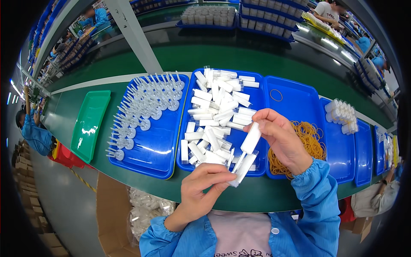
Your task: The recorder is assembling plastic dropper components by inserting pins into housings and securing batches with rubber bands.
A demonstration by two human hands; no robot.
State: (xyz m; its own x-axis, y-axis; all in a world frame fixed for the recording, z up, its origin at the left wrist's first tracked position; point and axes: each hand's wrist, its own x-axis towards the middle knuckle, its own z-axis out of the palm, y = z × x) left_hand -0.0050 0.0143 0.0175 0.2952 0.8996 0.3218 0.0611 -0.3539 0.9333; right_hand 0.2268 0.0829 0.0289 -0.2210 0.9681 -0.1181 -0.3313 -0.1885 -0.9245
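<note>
Over the front of the middle blue tray [214,171], my two hands hold small white pieces close together. Finger and thumb of my right hand [280,139] pinch the upper end of a white rectangular piece [251,140]. My left hand [203,190] pinches the lower end of a white piece in clear plastic [245,168], tilted up to the right. A thin pale stem shows between the two pieces; I cannot tell how they join. Behind my hands, many similar white pieces [222,98] lie heaped in the tray.
Left stands a blue tray [154,160] with rows of clear stemmed parts [147,100], then a green tray [90,124]. Right, yellow rubber bands [306,141] fill part of another blue tray [295,92]. A cardboard box [111,205] stands below the table's front edge. Other people work farther off.
</note>
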